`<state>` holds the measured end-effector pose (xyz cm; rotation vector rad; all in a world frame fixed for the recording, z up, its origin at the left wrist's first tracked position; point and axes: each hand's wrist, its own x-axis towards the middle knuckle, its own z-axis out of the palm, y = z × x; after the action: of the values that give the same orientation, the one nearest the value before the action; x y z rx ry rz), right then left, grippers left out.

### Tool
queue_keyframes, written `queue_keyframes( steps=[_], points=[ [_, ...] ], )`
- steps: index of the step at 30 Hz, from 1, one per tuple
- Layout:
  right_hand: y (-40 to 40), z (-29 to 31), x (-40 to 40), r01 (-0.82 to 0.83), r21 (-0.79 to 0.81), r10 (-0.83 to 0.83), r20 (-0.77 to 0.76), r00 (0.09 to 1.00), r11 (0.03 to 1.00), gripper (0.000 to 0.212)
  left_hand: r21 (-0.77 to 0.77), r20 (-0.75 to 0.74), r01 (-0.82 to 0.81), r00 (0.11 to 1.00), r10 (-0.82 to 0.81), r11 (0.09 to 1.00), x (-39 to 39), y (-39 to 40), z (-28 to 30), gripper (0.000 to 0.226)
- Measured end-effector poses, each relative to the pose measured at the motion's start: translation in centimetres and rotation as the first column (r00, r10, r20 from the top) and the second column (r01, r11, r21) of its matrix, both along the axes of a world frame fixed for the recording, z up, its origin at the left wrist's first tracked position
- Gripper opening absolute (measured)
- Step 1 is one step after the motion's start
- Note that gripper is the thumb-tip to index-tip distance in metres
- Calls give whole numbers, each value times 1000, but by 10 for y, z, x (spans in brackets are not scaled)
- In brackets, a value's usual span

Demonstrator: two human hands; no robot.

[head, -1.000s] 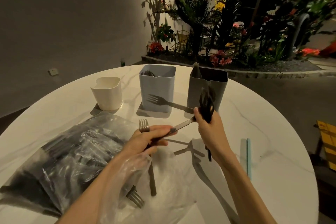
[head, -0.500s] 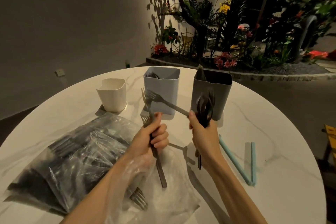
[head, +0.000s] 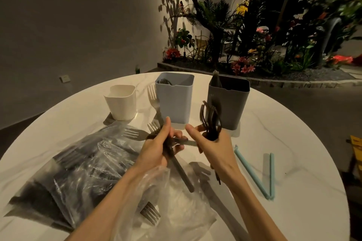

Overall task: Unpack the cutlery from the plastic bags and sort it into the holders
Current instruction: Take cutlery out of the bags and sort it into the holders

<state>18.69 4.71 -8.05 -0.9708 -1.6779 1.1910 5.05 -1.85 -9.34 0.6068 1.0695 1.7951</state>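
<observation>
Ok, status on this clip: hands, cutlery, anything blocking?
Left hand grips forks. Right hand holds dark spoons. Blue holder and grey holder unobstructed.

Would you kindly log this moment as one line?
left hand: grips forks | right hand: grips spoons | holders: upright

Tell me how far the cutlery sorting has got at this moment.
Early on. Done: the blue holder and grey holder each show some cutlery at the rim. In hand: the left hand grips forks, the right hand a bunch of dark spoons. Left: a full bag of cutlery, a loose fork, and the white holder, contents unseen.
</observation>
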Motion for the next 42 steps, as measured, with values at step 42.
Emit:
queue_keyframes(
  steps=[42],
  points=[
    [3, 21, 20, 9, 45, 10, -410, 912, 999, 18, -278, -726, 273, 568, -387, 921, 52, 12, -15, 59]
  ],
)
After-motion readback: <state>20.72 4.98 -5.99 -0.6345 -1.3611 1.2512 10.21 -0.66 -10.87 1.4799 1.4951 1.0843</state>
